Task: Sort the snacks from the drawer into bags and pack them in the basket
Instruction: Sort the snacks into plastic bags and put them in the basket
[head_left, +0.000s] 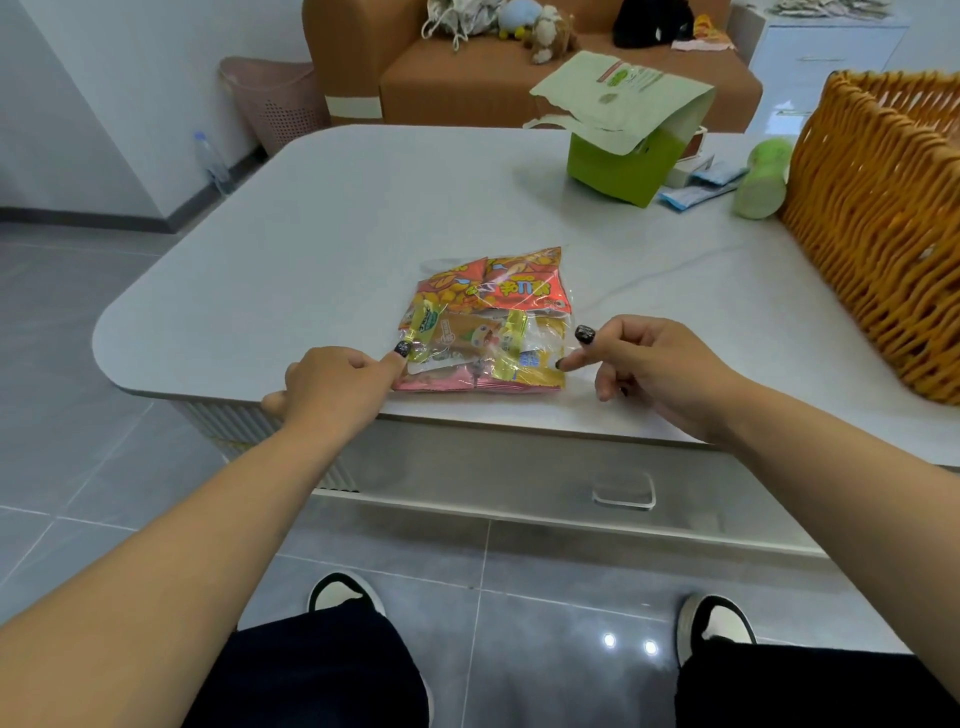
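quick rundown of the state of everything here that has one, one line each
clear plastic bag of snack packets: filled, lying flat near the table's front edge
left hand: fingers curled, fingertip pressing the bag's left edge
right hand: loosely curled, fingertip touching the bag's right edge
orange woven basket: upright on the table, contents not visible
green cardboard box: flap open
grey table drawer: closed
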